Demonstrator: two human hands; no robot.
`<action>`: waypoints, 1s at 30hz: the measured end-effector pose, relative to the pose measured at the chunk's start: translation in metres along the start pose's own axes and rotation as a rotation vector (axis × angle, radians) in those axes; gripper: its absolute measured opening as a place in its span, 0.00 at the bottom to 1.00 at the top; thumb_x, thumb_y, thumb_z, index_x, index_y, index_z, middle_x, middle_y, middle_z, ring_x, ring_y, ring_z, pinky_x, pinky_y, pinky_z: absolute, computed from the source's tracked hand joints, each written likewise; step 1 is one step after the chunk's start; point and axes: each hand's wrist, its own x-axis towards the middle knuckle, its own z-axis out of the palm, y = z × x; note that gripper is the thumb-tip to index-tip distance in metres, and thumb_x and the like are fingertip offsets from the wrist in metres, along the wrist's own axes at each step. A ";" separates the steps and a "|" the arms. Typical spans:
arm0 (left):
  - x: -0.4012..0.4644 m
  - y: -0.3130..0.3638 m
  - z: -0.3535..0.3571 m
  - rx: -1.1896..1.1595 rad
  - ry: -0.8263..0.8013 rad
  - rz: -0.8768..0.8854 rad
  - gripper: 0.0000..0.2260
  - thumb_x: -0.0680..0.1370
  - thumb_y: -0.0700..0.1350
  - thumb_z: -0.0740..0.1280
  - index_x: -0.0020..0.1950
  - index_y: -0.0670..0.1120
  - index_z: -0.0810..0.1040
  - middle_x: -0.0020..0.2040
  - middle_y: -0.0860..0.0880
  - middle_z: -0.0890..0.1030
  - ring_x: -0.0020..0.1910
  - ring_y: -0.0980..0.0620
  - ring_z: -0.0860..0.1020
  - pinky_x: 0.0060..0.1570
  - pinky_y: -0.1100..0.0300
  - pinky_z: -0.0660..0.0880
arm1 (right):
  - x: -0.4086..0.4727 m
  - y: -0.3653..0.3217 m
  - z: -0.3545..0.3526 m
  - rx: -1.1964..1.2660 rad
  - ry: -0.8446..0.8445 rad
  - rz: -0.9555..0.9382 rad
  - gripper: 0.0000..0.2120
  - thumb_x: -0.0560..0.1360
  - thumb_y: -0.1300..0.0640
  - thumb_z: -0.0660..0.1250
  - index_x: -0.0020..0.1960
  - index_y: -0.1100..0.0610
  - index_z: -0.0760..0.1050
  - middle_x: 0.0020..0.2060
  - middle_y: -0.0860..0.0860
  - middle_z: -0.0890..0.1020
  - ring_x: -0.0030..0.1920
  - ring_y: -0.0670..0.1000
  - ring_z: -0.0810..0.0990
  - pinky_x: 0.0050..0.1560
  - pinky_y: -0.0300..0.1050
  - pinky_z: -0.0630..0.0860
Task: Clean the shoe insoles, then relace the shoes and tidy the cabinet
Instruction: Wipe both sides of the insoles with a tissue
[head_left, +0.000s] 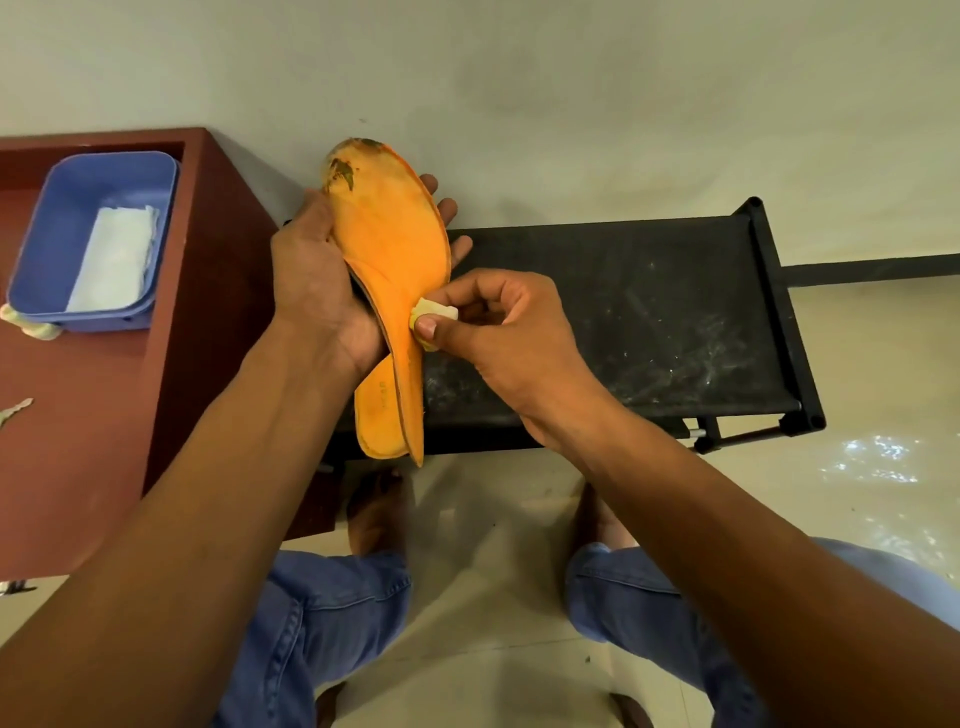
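From the head camera, insole cleaning looks under way: the left hand (317, 280) curls round two stacked orange insoles (387, 291), above the black rack (623, 322)'s left end, toes pointing away toward the wall, long axis near upright. The right hand (498, 332) pinches a pale wipe (434, 317) against their edge. Next, probably, firm strokes toward the stained toe.

My left hand (317, 280) hides the near edge of the two orange insoles (387, 270); the rear insole shows only its heel behind the front one; my right hand (498, 332) covers most of the pale wipe (434, 313), so its shape is unclear; the wooden cabinet (197, 322) runs off the left edge; the key (14, 409) there is cut off; a pale thing under the blue tub (78, 234) is too hidden to name.
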 end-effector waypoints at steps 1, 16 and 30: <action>0.000 0.000 0.000 -0.003 0.003 -0.001 0.28 0.87 0.58 0.46 0.75 0.42 0.71 0.68 0.39 0.80 0.65 0.38 0.80 0.66 0.33 0.74 | 0.000 0.000 0.000 0.015 -0.006 0.008 0.06 0.72 0.63 0.78 0.49 0.61 0.85 0.43 0.56 0.87 0.47 0.57 0.86 0.52 0.57 0.85; -0.010 -0.018 0.015 0.360 0.030 -0.063 0.34 0.86 0.64 0.46 0.73 0.39 0.72 0.67 0.35 0.80 0.63 0.37 0.81 0.57 0.45 0.83 | 0.007 0.000 -0.006 0.000 0.146 -0.037 0.05 0.72 0.60 0.79 0.46 0.58 0.85 0.41 0.52 0.87 0.45 0.53 0.87 0.52 0.55 0.85; -0.032 -0.037 0.034 0.428 -0.061 -0.327 0.25 0.86 0.62 0.51 0.66 0.48 0.79 0.55 0.43 0.87 0.52 0.44 0.87 0.45 0.46 0.85 | 0.022 -0.009 -0.040 -0.475 0.461 -0.135 0.04 0.74 0.49 0.77 0.47 0.45 0.83 0.41 0.42 0.84 0.42 0.43 0.83 0.44 0.51 0.84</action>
